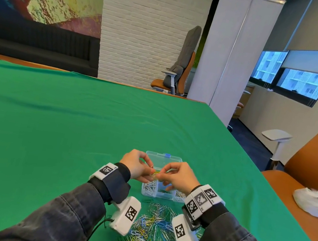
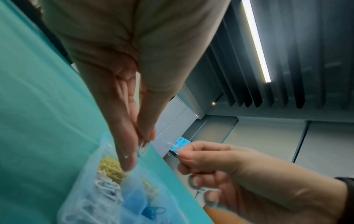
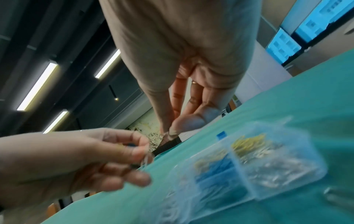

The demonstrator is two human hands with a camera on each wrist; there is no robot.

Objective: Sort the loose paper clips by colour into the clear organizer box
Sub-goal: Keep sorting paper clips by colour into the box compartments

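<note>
Pinching paper clips [image 1: 154,173], both hands above organizer box [image 1: 159,192]

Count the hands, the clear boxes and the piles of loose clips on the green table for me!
Hands: 2, the left hand and the right hand, both pinching tangled clips
Clear organizer box: 1
Loose clip pile: 1
Total: 4
</note>
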